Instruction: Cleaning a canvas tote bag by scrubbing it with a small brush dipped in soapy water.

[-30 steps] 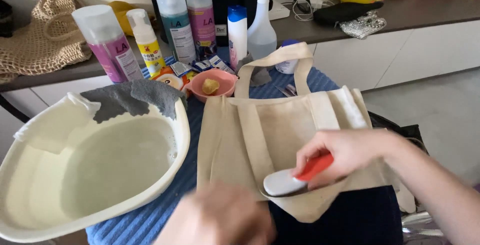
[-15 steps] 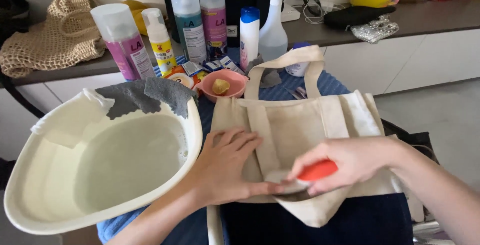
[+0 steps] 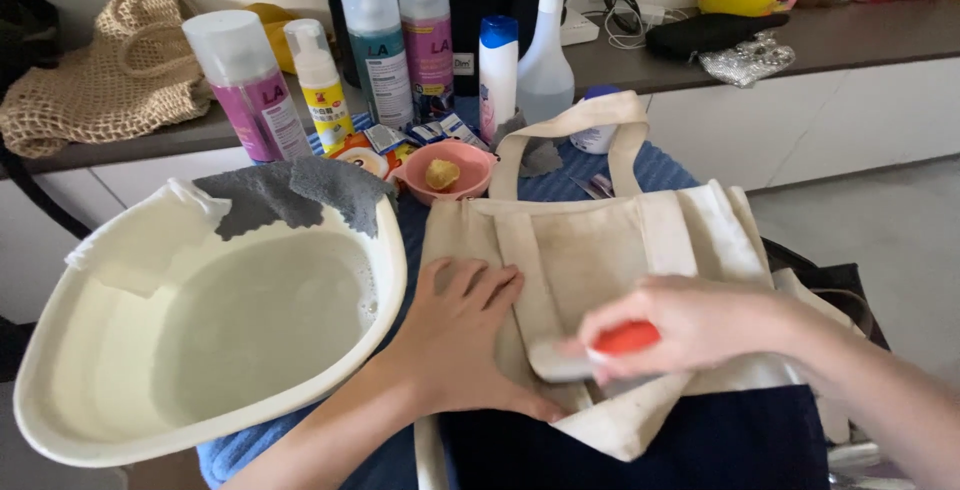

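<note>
We see a stained cream canvas tote bag (image 3: 590, 260) lying flat on the blue-covered table. Our left hand (image 3: 460, 335) presses it with fingers spread; our right hand (image 3: 690, 325) grips a red-handled brush (image 3: 590, 352) on it. Behind stand pink-labelled (image 3: 248, 85) and teal-labelled spray cans (image 3: 375, 48).

The tote bag (image 3: 590, 260) is beige with brownish stains. The brush (image 3: 590, 355) is white with an orange-red handle. The basin (image 3: 200, 320) is cream, a grey cloth (image 3: 290, 195) draped on it. The small bowl (image 3: 445, 170) is pink; the mat (image 3: 580, 175) is blue-striped.
</note>
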